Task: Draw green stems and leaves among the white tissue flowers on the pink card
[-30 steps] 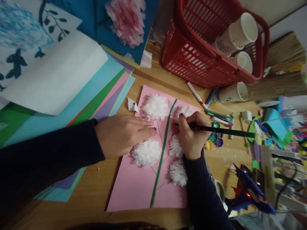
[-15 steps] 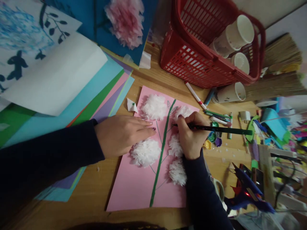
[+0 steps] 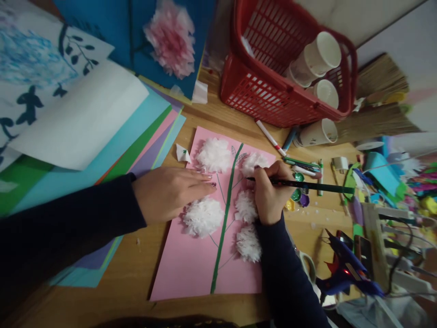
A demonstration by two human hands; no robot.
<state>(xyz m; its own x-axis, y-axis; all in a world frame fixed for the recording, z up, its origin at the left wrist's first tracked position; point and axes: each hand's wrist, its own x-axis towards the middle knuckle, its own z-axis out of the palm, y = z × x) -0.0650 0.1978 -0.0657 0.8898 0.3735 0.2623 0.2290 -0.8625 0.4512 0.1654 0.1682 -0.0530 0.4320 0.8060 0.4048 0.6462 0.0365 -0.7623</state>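
Note:
A pink sheet of card [image 3: 184,269] lies on the table, with a painted green stem [image 3: 223,228] and thin drawn side lines. White ruffled paper flowers [image 3: 204,217] sit on both sides of the stem. My left hand [image 3: 170,191] rests flat across the card's left edge, fingers stretched between two flowers. In my right hand [image 3: 273,191] is a slim dark pencil [image 3: 317,186] with a green end, pinched near its tip. That tip is close to the card, right of the stem and below the upper right flower [image 3: 254,164]; contact cannot be made out.
Coloured paper sheets [image 3: 119,132] are stacked at left, near a blue card [image 3: 112,27] with a pink paper flower. Behind stands a red basket [image 3: 262,86] holding paper cups. Markers [image 3: 271,139], small paint pots [image 3: 296,195] and a blue glue gun [image 3: 348,269] lie at right.
The whole view has shifted slightly, with most things a little further left. My left hand stays on the card, and my right hand keeps its grip on the pencil near the same spot.

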